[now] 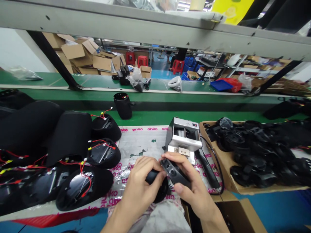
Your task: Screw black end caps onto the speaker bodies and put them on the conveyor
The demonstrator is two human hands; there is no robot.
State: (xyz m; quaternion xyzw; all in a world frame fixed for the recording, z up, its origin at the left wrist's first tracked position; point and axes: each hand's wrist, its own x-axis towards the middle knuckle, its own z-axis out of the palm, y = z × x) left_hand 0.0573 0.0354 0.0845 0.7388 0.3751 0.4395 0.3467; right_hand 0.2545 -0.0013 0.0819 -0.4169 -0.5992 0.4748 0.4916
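Observation:
My left hand (142, 183) grips a black rounded plastic part (155, 181), whose lower end shows below my fingers. My right hand (194, 181) holds a flat black plastic housing piece with round holes (173, 171) against that part. Just beyond my hands stands a silver metal device (182, 137) with a black corded handle (206, 168). Several black moulded shells with red wires (104, 153) lie to the left of my hands, on a white "anko" printed sheet (143, 142).
A cardboard tray (218, 158) heaped with black parts sits to the right. A black open cylinder (122, 105) stands on the green conveyor belt (155, 118). A grey metal rail (121, 22) crosses overhead, with cardboard boxes (82, 56) and red stools (142, 60) behind.

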